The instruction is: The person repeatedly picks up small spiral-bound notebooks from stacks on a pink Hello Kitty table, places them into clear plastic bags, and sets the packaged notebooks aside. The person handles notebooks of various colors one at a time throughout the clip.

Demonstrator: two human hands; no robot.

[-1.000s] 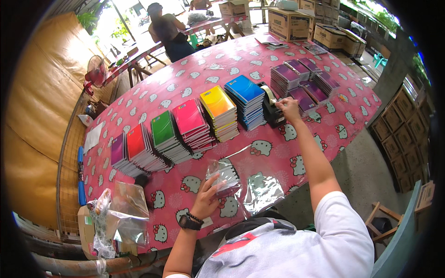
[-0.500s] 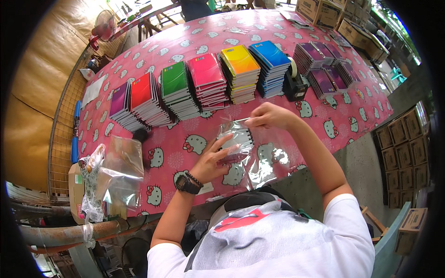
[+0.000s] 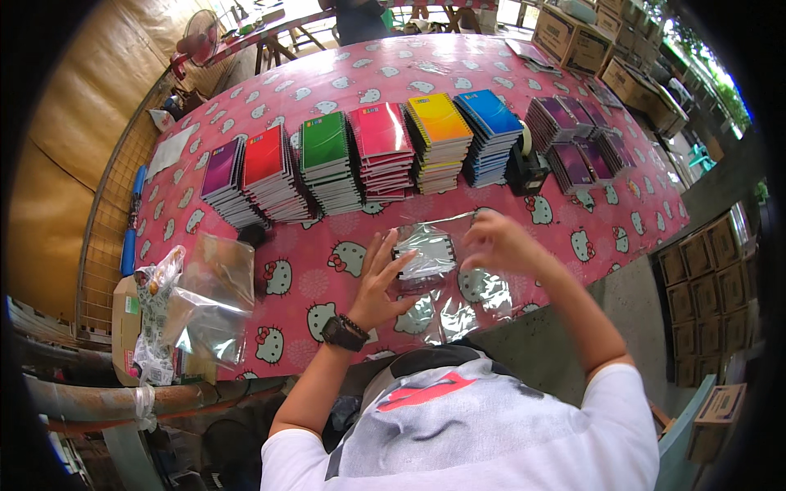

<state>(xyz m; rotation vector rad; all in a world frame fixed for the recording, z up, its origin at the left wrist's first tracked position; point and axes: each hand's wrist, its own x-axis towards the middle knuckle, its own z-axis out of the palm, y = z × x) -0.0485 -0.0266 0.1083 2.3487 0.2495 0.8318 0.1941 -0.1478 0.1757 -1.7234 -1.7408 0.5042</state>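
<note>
One white, rectangular, spiral-bound bundle (image 3: 431,258) in clear plastic film (image 3: 458,317) lies between left hand (image 3: 378,285), spread, touching, and right hand (image 3: 509,247), curled, grasp indeterminate.

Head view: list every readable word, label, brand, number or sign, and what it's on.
Stacked notebooks: short multicoloured lettering on the front covers; wording not copied here.
Notebook in clear film, at the left hand: no text legible through the glare.
Cartons, upper right: dark print, too small to read.
Carton stack, right edge: marks too blurred to read.
Wristwatch: display too small to read.
</note>
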